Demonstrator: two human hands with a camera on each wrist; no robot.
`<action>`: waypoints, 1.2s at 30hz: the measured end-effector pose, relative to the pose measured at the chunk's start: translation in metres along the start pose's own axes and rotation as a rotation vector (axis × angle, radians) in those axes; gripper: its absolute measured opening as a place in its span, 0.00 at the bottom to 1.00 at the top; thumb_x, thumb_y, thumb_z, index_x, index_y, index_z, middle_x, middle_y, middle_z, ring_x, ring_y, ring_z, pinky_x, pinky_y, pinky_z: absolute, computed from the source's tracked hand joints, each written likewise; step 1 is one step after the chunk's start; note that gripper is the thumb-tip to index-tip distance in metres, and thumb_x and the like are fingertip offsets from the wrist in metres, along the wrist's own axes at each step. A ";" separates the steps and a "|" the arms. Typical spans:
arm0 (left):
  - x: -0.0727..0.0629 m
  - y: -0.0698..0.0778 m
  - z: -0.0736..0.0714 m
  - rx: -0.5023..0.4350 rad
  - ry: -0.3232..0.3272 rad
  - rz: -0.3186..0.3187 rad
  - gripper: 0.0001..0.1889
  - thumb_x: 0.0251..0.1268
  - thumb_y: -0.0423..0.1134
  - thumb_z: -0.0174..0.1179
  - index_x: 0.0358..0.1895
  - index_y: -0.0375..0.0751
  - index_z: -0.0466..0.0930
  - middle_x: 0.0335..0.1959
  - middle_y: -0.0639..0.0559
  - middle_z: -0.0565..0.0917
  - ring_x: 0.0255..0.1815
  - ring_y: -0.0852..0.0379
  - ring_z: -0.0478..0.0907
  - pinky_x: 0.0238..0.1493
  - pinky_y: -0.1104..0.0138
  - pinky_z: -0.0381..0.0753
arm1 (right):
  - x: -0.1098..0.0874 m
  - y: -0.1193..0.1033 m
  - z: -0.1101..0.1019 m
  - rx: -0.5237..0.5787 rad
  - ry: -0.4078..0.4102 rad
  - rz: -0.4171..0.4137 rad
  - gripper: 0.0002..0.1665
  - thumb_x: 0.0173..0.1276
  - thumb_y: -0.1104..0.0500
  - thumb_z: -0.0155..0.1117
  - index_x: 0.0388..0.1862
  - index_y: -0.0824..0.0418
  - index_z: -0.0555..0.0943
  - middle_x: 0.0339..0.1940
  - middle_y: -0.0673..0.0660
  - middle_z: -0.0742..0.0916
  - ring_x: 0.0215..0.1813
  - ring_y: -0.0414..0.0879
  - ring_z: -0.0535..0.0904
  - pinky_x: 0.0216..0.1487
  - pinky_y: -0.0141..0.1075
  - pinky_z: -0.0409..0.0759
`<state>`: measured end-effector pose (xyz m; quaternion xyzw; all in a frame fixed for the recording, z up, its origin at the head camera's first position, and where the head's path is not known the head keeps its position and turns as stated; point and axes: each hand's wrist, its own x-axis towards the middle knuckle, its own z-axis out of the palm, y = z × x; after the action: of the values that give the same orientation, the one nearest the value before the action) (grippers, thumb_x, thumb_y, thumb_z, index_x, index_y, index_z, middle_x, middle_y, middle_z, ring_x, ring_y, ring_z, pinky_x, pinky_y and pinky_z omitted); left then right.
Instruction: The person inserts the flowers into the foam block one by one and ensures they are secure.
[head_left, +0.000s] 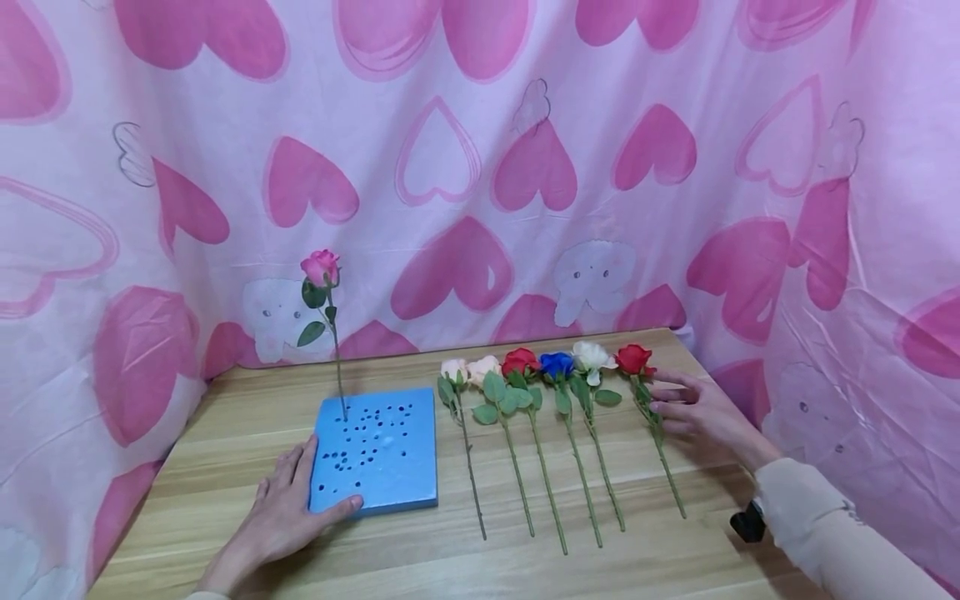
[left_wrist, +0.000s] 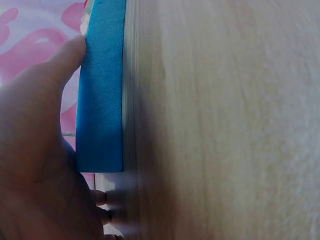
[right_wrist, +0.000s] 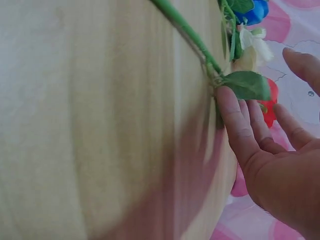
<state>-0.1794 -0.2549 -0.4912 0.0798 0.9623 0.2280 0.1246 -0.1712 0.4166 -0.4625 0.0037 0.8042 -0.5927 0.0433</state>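
Observation:
On the table lies a blue foam block (head_left: 382, 492) pocked with small holes, and a pink rose (head_left: 321, 268) stands upright near its back left. My left hand (head_left: 288, 500) rests along the block's left side, fingers extended and thumb at the front edge; the left wrist view shows the thumb against the blue foam (left_wrist: 101, 100). At the far right of a row of flowers lies a red rose (head_left: 633, 359). My right hand (head_left: 701, 408) is beside its stem, and in the right wrist view the straight fingertips reach the stem (right_wrist: 192, 42) below a leaf (right_wrist: 247, 86).
Left of that red rose lie a white rose (head_left: 592, 357), a blue rose (head_left: 557, 367), another red rose (head_left: 521, 362) and two pale roses, one being the leftmost pale rose (head_left: 454, 370). A heart-patterned curtain (head_left: 450, 200) surrounds the wooden table (head_left: 240, 442).

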 end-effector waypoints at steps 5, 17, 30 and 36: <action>0.000 0.001 0.000 0.001 0.003 -0.002 0.73 0.67 0.80 0.63 0.91 0.33 0.29 0.88 0.18 0.41 0.87 0.14 0.35 0.79 0.17 0.34 | -0.001 0.007 0.001 -0.084 0.016 0.028 0.47 0.80 0.61 0.74 0.88 0.73 0.61 0.76 0.81 0.78 0.57 0.48 0.92 0.54 0.46 0.94; 0.000 0.002 -0.001 -0.016 -0.018 -0.015 0.74 0.68 0.79 0.64 0.91 0.32 0.28 0.88 0.18 0.39 0.87 0.14 0.33 0.79 0.17 0.32 | 0.004 0.014 0.005 -0.162 -0.011 0.115 0.44 0.79 0.63 0.74 0.80 0.84 0.64 0.64 0.76 0.83 0.51 0.44 0.89 0.50 0.39 0.93; 0.000 0.002 -0.001 -0.011 -0.010 -0.014 0.74 0.67 0.80 0.64 0.91 0.34 0.28 0.88 0.18 0.40 0.87 0.14 0.34 0.79 0.17 0.32 | 0.009 0.008 0.012 -0.345 -0.003 0.151 0.48 0.71 0.62 0.82 0.80 0.79 0.67 0.57 0.70 0.82 0.48 0.52 0.81 0.40 0.40 0.90; 0.001 0.001 0.000 -0.006 -0.011 -0.019 0.74 0.67 0.80 0.64 0.91 0.34 0.28 0.88 0.18 0.40 0.87 0.14 0.33 0.79 0.18 0.32 | 0.012 0.008 0.013 -0.275 -0.012 0.181 0.45 0.69 0.69 0.78 0.78 0.79 0.66 0.56 0.72 0.78 0.44 0.50 0.84 0.40 0.43 0.93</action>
<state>-0.1805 -0.2537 -0.4909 0.0715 0.9616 0.2294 0.1325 -0.1822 0.4062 -0.4744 0.0669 0.8738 -0.4709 0.1014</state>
